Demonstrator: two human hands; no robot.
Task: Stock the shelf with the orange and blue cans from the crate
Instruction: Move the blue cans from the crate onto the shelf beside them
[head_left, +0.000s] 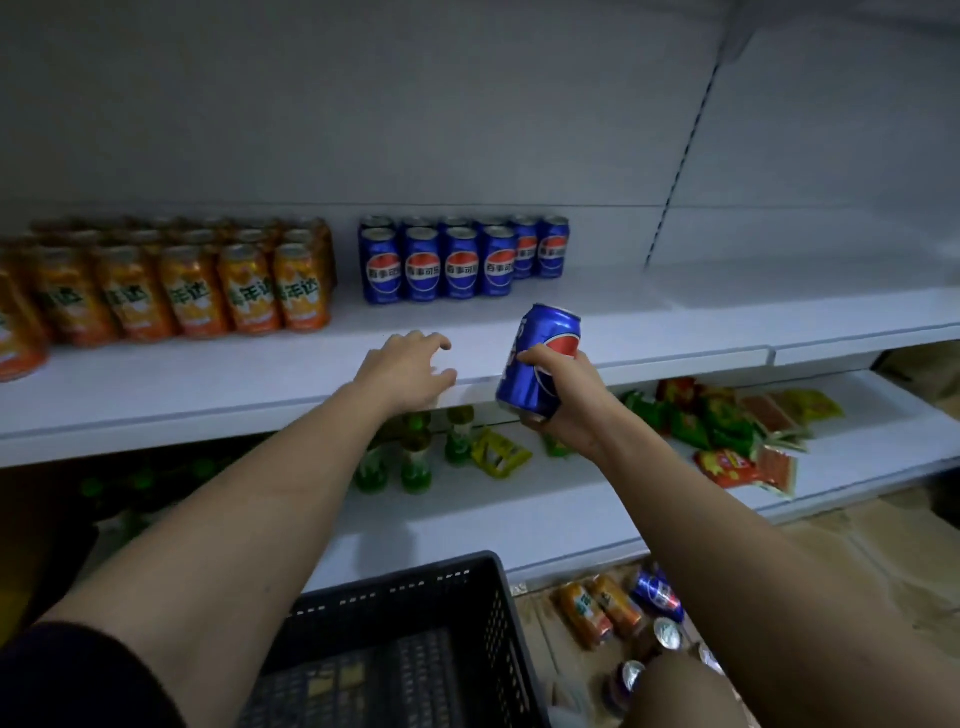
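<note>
Blue cola can (537, 361), tilted, gripped in right hand (569, 400) before shelf (675, 322) edge; left hand (410, 371) spread, empty, resting there. Could clip the lip and slip.

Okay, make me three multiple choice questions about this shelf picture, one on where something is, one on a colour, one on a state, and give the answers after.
1. The blue cans on the shelf stand where?
A. right of the orange cans
B. left of them
C. on the lower shelf

2. The can held is
A. orange
B. blue
C. green

3. The left hand is
A. gripping a can
B. holding nothing, at the shelf edge
C. inside the crate

Answers: 1 A, they sit to the orange group's right. 2 B, the right hand grips a blue can. 3 B, its fingers are spread.
</note>
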